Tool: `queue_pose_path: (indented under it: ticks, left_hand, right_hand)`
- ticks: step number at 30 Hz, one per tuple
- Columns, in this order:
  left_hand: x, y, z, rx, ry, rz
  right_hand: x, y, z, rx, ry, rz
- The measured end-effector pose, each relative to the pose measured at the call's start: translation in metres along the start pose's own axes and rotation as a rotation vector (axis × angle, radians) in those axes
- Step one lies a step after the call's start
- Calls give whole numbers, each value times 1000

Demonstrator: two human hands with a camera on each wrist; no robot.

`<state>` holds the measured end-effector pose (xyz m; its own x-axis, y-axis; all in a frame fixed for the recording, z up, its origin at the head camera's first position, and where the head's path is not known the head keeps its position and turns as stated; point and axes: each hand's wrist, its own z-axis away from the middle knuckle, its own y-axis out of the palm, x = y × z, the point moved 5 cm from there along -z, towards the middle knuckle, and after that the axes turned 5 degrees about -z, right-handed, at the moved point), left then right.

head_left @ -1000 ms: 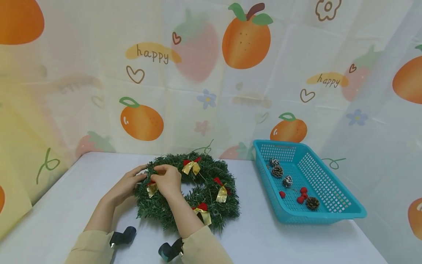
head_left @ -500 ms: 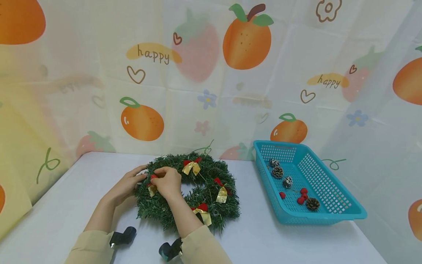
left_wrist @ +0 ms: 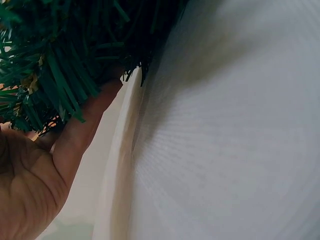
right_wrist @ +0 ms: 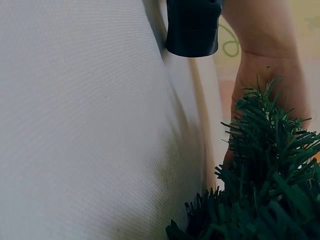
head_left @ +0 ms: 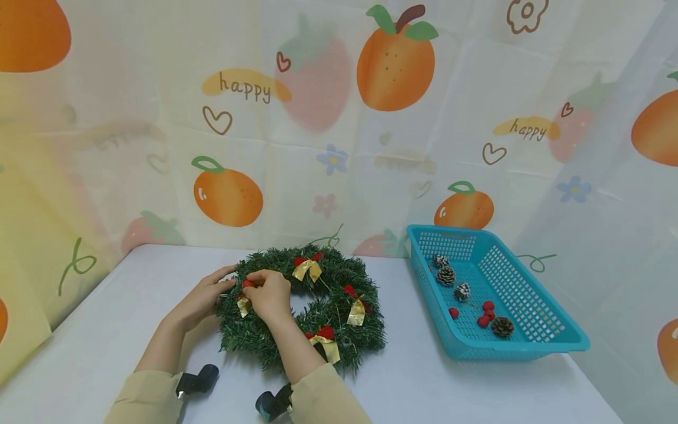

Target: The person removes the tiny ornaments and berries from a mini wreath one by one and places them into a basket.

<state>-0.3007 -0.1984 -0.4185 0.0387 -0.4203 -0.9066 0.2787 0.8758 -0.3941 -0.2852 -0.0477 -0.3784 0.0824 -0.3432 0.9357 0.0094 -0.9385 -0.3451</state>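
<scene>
**Both hands at a bow on the wreath's left side**

Nearest of all, two beige fabric sleeves (head_left: pixel 323 397) rise from the bottom edge, each with a dark camera strapped at the wrist. From them the forearms reach over the matte white table (head_left: pixel 106 330) to a round wreath (head_left: pixel 365 335) of bristly green plastic needles, lying flat near the table's middle. On its left arc the right hand (head_left: pixel 270 294) pinches a small bow (head_left: pixel 245 297) of red and shiny gold ribbon, fingers curled round it. Just to the left, the left hand (head_left: pixel 203 300) rests against the wreath's outer edge, its fingertips buried in the needles; whether it grasps anything cannot be told. Three more such bows sit elsewhere on the ring. Further right stands a rectangular teal plastic basket (head_left: pixel 551 327) with perforated walls, holding scaly pine cones (head_left: pixel 501 325) and smooth red berries (head_left: pixel 484 313). Farthest back hangs a thin cloth printed with oranges and strawberries.
</scene>
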Motion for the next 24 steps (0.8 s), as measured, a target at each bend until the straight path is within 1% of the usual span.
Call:
queue_pose_path:
  ticks: [6, 11, 17, 24]
  left_hand:
    - [0, 0, -1, -5, 4, 16]
    - [0, 0, -1, -4, 2, 3]
    - [1, -1, -1, -4, 3, -12]
    - [0, -1, 0, -4, 2, 10]
  right_hand:
    - [0, 0, -1, -9, -4, -11]
    - [0, -2, -1, -21, 6, -49]
    - [0, -4, -2, -27, -6, -66]
    - [3, -8, -1, -36, -20, -96]
